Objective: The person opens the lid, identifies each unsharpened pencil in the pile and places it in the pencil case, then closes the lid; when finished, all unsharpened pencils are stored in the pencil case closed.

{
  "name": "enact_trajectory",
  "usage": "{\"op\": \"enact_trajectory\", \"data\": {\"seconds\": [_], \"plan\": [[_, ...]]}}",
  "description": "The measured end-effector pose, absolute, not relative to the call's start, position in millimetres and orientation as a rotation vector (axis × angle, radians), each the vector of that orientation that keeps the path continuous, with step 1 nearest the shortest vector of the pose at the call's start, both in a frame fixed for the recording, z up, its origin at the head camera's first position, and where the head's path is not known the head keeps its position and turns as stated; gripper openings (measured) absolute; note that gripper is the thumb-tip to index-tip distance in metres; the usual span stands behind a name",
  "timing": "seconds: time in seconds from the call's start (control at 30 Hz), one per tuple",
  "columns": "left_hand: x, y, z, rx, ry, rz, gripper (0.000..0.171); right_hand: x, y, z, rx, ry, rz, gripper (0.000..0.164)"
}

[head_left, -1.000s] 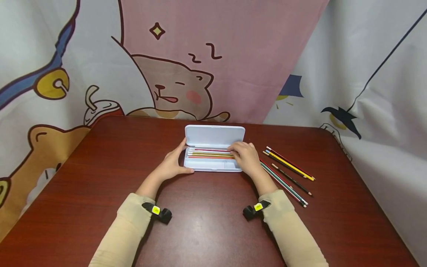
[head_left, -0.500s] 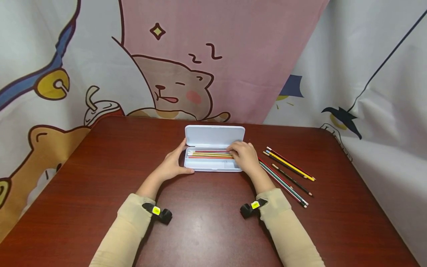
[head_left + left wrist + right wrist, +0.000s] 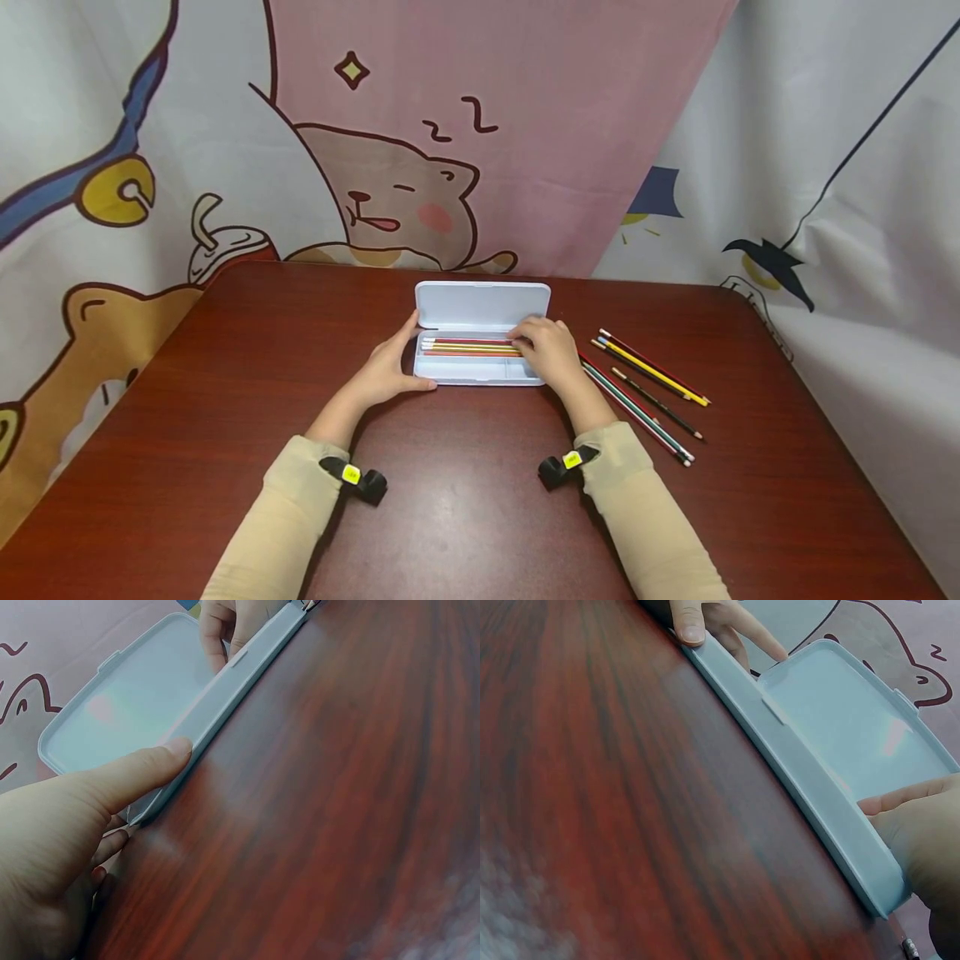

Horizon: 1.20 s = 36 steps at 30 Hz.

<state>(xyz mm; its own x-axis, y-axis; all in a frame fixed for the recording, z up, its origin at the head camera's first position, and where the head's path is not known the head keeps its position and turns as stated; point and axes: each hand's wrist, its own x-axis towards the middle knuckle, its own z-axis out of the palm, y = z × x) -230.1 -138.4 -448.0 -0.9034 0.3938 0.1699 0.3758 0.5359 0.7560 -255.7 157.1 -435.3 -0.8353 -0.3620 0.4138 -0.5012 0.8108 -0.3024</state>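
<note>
Cartoon-print cloth (image 3: 585,150) hangs behind and to both sides, white with a pink panel, folds at right. Reddish-brown wood-grain tabletop (image 3: 472,525), glossy, light patch near the middle. Two arms in from the near side, left sleeve (image 3: 273,521) and right sleeve (image 3: 648,508) beige, angled inward, black wrist unit on each. White pencil case (image 3: 461,367) at far middle of tabletop, lid (image 3: 483,306) open, standing up on far side. Left grip (image 3: 384,368) spread round the case's left end, thumb on near wall, fingers along the end. Right grip (image 3: 551,354) palm down over right end, fingers bent into the case; pinching or not, cannot tell. Inside, lengthwise, coloured pencils (image 3: 465,347). Right of case, loose pencils (image 3: 657,403) lie diagonally, some partly behind the right forearm.
</note>
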Motion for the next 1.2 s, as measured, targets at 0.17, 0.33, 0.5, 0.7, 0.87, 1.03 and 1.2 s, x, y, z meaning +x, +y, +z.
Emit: {"op": "enact_trajectory", "data": {"seconds": [0.17, 0.33, 0.5, 0.7, 0.87, 1.03, 1.2], "plan": [[-229.4, -138.5, -448.4, 0.69, 2.731, 1.348, 0.122, -252.8, 157.7, -436.7, 0.652, -2.655, 0.636, 0.011], [-229.5, -138.4, -448.0, 0.699, 2.731, 1.35, 0.122, -245.5, 160.3, -435.9, 0.665, -2.612, 0.712, 0.012], [-228.8, -139.2, -447.9, 0.689, 2.729, 1.346, 0.122, -235.2, 165.4, -433.0, 0.673, -2.602, 0.729, 0.013], [-228.5, -140.7, -448.7, 0.687, 2.74, 1.338, 0.123, -220.7, 174.9, -427.5, 0.681, -2.561, 0.765, 0.017], [-228.5, -140.7, -448.6, 0.684, 2.737, 1.346, 0.122, -208.1, 186.1, -423.0, 0.667, -2.518, 0.794, 0.02], [-229.3, -139.6, -448.4, 0.695, 2.735, 1.345, 0.122, -195.2, 202.3, -419.6, 0.643, -2.508, 0.794, 0.021], [-230.4, -139.1, -448.3, 0.705, 2.741, 1.333, 0.121, -185.4, 225.0, -417.8, 0.64, -2.483, 0.777, 0.023]]}}
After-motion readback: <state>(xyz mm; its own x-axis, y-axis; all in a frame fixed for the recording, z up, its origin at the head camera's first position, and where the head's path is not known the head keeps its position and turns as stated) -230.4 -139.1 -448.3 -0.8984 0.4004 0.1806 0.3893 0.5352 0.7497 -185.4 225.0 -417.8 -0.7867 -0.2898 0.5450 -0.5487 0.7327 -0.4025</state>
